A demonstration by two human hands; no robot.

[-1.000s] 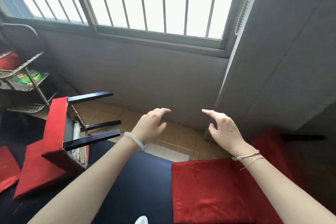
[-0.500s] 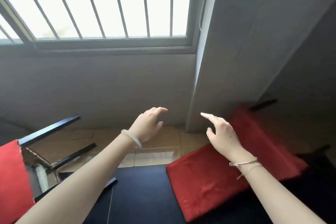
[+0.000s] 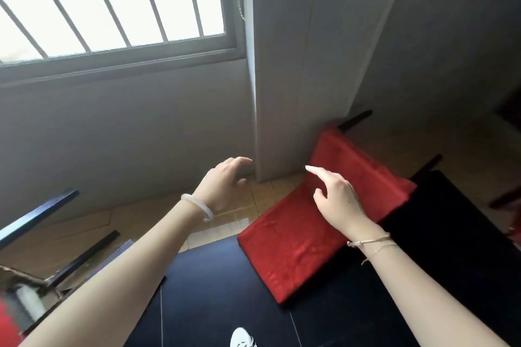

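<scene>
Both arms reach forward over the floor. My left hand point(image 3: 224, 182) hovers near the foot of the grey wall, fingers loosely extended, holding nothing; a pale bangle sits on its wrist. My right hand point(image 3: 337, 196) is raised above a red cushioned chair point(image 3: 293, 245) lying tipped on the floor, index finger stretched forward, holding nothing. The chair's red back point(image 3: 366, 166) leans by the grey pillar point(image 3: 296, 93), and its black legs stick out behind.
A second overturned chair with dark legs point(image 3: 36, 214) lies at the lower left. A black mat point(image 3: 214, 298) covers the floor under my arms. A barred window point(image 3: 112, 8) fills the upper left. My white shoe point(image 3: 242, 338) shows at the bottom edge.
The view has swung to the right: the left overturned chair has slid toward the frame's left edge and the red chair is now central under my right hand. Both hands stay open.
</scene>
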